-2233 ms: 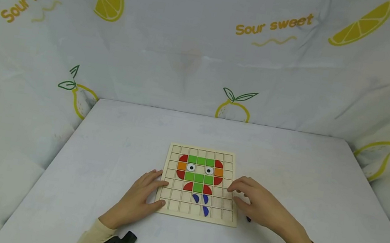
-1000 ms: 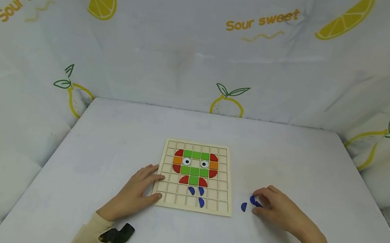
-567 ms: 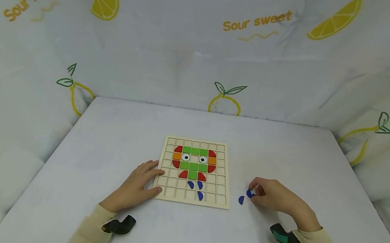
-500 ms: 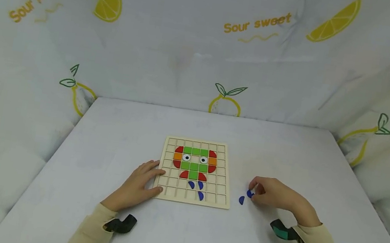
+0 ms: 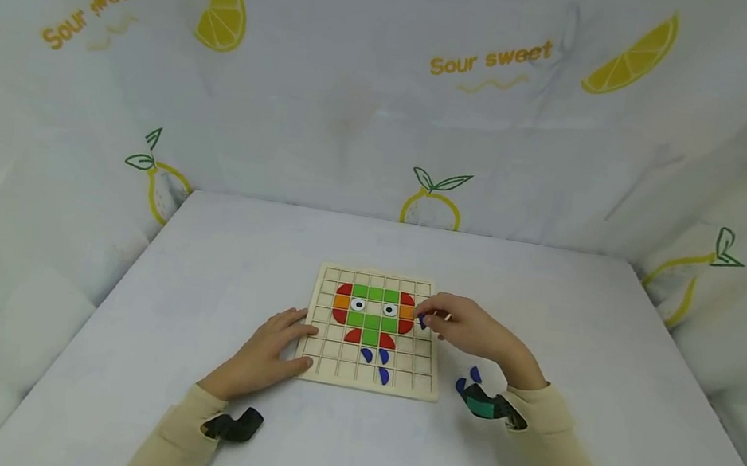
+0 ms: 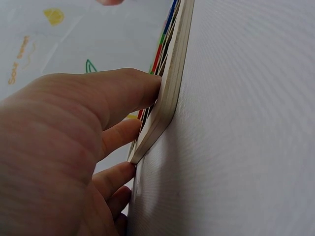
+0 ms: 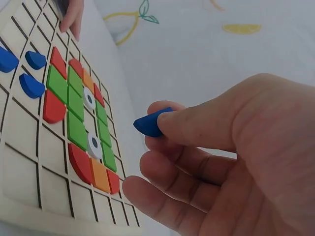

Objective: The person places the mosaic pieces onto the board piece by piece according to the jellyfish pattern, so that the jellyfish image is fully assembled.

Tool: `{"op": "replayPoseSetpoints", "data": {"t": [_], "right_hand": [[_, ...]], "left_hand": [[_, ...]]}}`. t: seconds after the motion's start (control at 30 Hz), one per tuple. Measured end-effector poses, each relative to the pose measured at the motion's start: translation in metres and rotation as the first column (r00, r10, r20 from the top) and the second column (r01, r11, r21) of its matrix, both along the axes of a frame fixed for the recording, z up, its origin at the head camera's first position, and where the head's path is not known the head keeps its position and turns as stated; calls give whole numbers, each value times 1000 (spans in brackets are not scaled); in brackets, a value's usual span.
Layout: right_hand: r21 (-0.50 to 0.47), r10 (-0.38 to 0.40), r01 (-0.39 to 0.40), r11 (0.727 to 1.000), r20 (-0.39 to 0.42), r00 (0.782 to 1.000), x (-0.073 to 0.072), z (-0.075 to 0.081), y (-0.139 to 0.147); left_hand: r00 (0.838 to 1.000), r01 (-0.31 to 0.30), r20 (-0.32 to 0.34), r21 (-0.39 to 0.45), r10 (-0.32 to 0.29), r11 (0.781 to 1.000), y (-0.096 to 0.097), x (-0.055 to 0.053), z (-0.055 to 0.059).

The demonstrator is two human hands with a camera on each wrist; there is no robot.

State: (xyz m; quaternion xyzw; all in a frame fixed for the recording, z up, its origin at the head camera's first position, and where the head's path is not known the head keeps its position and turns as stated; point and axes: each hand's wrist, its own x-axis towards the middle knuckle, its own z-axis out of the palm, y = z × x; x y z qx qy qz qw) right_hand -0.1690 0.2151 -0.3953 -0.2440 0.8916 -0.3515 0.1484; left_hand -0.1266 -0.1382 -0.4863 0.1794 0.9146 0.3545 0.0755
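A wooden grid board [image 5: 421, 385] lies on the white table, bearing a figure of red, green and orange tiles with two eye tiles [image 5: 358, 305]. Below the figure, three blue half-round pieces [image 5: 384, 376] sit on the grid. My left hand [image 5: 259, 359] rests at the board's left edge, thumb and a finger touching its rim [image 6: 170, 93]. Over the right part of the board, my right hand [image 5: 474, 333] pinches another blue half-round piece [image 7: 146, 125] between thumb and index finger. The right wrist view shows that piece raised off the board, its other fingers loosely bent.
Two loose blue half-round pieces [image 5: 475, 374] lie on the table right of the board, beside the right wrist's dark band [image 5: 485, 404]. A white cloth with lemon prints [image 5: 348, 108] hangs behind the table and along its sides.
The right hand went right, off the board, to the loose blue pieces, picked one up and came back left over the board with it. The left hand stays at the board's edge.
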Motion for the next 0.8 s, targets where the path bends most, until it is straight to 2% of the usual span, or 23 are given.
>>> {"op": "replayPoseSetpoints", "data": {"t": [0.2, 0.4, 0.57, 0.8], "right_hand": [[-12, 66, -66, 998, 22, 998, -2, -18, -23], [-20, 181, -181, 983, -10, 983, 1, -24, -43], [28, 191, -191, 981, 9, 982, 6, -27, -57], [44, 217, -217, 975, 6, 976, 12, -35, -64]], "left_hand": [[1000, 5, 6, 1, -5, 1000, 1, 1, -5], [1000, 4, -16, -13, -4, 1000, -2, 1, -1], [1000, -11, -2, -8, 11, 1000, -2, 1, 0], [1000, -8, -22, -22, 8, 1000, -1, 0, -1]]}}
